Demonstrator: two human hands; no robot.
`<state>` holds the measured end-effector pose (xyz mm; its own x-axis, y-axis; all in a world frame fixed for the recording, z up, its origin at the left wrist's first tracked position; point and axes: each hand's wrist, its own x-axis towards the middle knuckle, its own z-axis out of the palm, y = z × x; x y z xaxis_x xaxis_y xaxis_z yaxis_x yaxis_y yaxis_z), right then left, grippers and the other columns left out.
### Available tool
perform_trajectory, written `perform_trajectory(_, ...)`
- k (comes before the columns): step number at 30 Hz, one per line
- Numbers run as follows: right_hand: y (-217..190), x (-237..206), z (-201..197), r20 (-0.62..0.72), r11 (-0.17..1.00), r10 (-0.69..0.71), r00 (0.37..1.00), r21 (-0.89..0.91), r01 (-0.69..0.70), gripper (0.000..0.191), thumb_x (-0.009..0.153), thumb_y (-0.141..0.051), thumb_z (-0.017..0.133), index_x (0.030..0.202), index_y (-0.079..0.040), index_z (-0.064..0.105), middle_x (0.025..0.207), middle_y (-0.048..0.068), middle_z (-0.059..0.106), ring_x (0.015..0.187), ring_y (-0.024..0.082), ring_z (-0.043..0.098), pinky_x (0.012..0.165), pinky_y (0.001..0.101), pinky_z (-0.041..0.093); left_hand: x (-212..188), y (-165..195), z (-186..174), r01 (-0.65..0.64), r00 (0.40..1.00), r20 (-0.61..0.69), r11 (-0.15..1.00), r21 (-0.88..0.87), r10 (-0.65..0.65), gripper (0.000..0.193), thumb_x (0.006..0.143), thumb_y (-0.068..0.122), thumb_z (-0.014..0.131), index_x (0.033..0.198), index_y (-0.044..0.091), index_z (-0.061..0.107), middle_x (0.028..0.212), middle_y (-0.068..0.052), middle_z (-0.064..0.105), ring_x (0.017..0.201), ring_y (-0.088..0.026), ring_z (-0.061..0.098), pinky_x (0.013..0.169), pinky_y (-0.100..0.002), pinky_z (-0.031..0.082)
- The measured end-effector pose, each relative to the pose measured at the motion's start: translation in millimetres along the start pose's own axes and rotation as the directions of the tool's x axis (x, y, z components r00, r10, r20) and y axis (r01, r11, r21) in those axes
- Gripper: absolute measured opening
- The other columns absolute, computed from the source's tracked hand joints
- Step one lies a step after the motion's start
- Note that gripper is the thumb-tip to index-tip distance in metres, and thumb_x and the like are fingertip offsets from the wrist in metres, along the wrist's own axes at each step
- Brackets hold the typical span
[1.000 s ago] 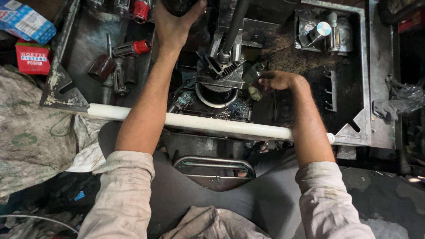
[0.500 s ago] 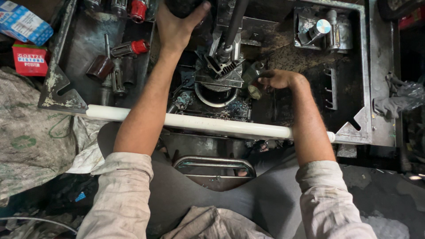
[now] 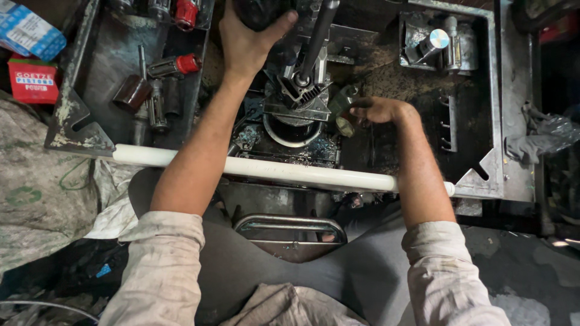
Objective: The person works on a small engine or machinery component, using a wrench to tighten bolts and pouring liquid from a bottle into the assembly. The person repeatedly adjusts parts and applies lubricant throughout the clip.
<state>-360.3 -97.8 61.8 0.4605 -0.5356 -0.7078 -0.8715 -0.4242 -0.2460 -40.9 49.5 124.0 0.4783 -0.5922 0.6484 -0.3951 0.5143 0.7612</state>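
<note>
While our left hand was wrapped around a dark rounded knob at the top centre of the frame, thumb stretched across it, our right hand curled loosely just right of centre, fingertips pinching a small metal part beside the machine. That machine, a finned metal block with a dark shaft rising out of it and a round bore below, sat in the middle of the greasy surface. As far as we could judge, the work stood midway: the block was seated under the shaft, the small part was not yet clearly fitted into anything, and we could not tell whether it was going on or coming off.

Outward from there, a white pipe ran across the lower middle, just under both forearms. A steel tray at upper left held red-capped tools and a brown cup-shaped piece. A smaller metal box at upper right held a shiny cylinder. Cardboard boxes, blue and red, lay at far left, and a grey rag at far right.
</note>
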Motion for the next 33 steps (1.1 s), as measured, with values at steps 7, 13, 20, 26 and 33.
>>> perform_trajectory(7,-1.2,0.8,-1.8,0.007,1.000,-0.026,1.000,0.001,0.026,0.060,0.099,-0.056,0.048,0.153,-0.028,0.049,0.146,0.008,0.063,0.141,0.031,0.052,0.122,0.0513,0.035,-2.1,3.8,4.8,-0.004,1.000,-0.003,1.000,0.024,0.004,0.071,0.086,0.041,0.096,0.129,-0.002,0.061,0.116,-0.015,0.078,0.109,-0.025,0.078,0.098,-0.036,0.063)
perform_trajectory(13,-2.2,-1.8,-0.5,0.015,0.997,0.079,0.997,0.007,-0.079,0.066,0.097,-0.058,0.046,0.157,-0.033,0.041,0.159,0.008,0.046,0.149,0.033,0.039,0.124,0.0614,0.024,-2.2,-2.9,6.2,-0.047,0.999,-0.006,0.999,0.017,0.047,0.078,0.087,0.046,0.095,0.134,-0.003,0.057,0.121,-0.016,0.075,0.116,-0.027,0.076,0.103,-0.037,0.062)
perform_trajectory(20,6.2,9.2,-1.0,0.003,1.000,0.024,1.000,-0.019,-0.024,0.069,0.095,-0.062,0.049,0.156,-0.030,0.044,0.156,0.008,0.053,0.146,0.032,0.045,0.124,0.0550,0.029,-2.8,5.3,8.6,-0.012,1.000,-0.021,1.000,-0.022,0.011,0.075,0.086,0.046,0.095,0.130,-0.002,0.059,0.115,-0.015,0.075,0.110,-0.026,0.076,0.100,-0.038,0.062)
perform_trajectory(26,10.9,14.0,0.0,-0.003,0.999,0.035,0.999,0.001,-0.035,0.069,0.096,-0.060,0.051,0.155,-0.025,0.046,0.151,0.010,0.056,0.143,0.033,0.048,0.121,0.0513,0.034,-3.8,14.3,10.2,-0.062,0.998,-0.025,0.998,0.026,0.063,0.070,0.088,0.044,0.096,0.127,-0.002,0.060,0.110,-0.013,0.077,0.103,-0.024,0.078,0.094,-0.036,0.064)
perform_trajectory(33,9.6,12.7,-2.0,0.017,1.000,-0.011,1.000,0.024,0.010,0.067,0.096,-0.060,0.050,0.153,-0.025,0.049,0.144,0.008,0.063,0.137,0.030,0.055,0.120,0.0485,0.036,-4.2,23.8,14.7,-0.123,0.990,0.069,0.992,0.005,0.123,0.057,0.091,0.040,0.094,0.120,0.001,0.064,0.104,-0.011,0.080,0.098,-0.022,0.082,0.092,-0.036,0.068)
